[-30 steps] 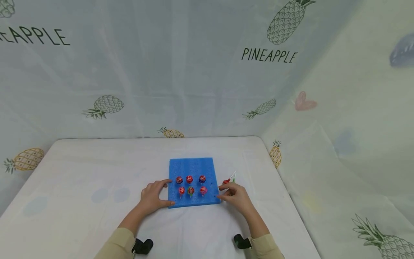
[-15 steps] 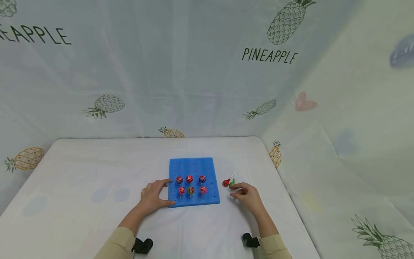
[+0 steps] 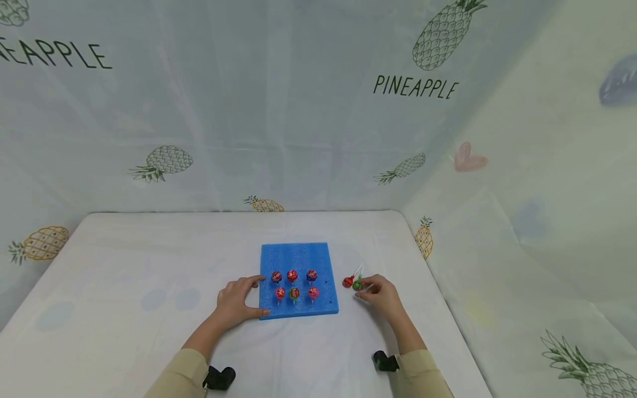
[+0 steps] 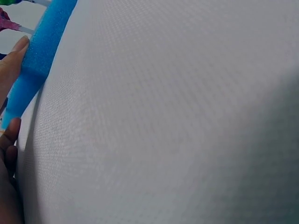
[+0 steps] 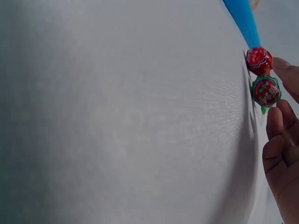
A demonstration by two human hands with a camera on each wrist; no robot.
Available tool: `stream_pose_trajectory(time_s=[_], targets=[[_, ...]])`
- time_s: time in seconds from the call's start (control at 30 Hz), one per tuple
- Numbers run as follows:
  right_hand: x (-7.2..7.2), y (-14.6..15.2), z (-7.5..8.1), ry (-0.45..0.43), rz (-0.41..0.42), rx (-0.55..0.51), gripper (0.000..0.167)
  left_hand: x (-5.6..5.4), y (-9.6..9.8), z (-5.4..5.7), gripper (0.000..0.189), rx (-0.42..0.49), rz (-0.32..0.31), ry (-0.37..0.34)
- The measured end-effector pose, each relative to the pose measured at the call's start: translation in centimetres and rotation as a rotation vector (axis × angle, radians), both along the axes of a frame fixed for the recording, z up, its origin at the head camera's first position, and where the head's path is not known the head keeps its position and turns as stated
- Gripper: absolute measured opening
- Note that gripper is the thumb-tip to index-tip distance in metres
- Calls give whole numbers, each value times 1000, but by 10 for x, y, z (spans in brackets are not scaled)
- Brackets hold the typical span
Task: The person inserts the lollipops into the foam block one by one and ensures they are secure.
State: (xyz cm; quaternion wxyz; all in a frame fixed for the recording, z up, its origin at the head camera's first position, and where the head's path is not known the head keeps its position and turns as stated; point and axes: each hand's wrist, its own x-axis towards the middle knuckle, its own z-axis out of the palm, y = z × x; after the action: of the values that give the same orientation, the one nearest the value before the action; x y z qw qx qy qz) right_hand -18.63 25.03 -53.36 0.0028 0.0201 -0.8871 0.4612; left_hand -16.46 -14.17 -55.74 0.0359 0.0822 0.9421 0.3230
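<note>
In the head view, my left hand [image 3: 235, 301] steadies a blue foam board [image 3: 294, 254] by its left edge, its thumb and fingers spread along it. The left wrist view shows that thumb [image 4: 15, 63] on the edge of the board. Several wrapped lollipops [image 3: 292, 275] stand in the board in two rows, heads up. Right of the board my right hand [image 3: 382, 296] is at a green-wrapped lollipop [image 3: 357, 285], thumb and fingers parted around its head. A red lollipop [image 5: 258, 59] lies beside the green one.
A white cloth covers the table [image 3: 149, 260], which meets a pineapple-print curtain [image 3: 278, 110] at the back. Small holes show near the board's right edge. A black wrist mount [image 3: 385, 361] sits by each sleeve.
My right hand has moved right, away from the board's edge, then slightly up to the green lollipop. The left hand and the board stay put.
</note>
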Motion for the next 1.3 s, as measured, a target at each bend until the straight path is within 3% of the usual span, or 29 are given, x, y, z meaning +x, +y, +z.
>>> stream_pose_trajectory(time_s=[0.47,0.7,1.3], targets=[[-10,-7,-8,10,3,66,24,2,1,0,88,-5,5,-4],[-14,-10,-6,-53,-37,68,23,1,1,0,87,-4,6,-1],[-18,-12,-4,-100,-62,60,20,3,2,4,87,7,7,-7]])
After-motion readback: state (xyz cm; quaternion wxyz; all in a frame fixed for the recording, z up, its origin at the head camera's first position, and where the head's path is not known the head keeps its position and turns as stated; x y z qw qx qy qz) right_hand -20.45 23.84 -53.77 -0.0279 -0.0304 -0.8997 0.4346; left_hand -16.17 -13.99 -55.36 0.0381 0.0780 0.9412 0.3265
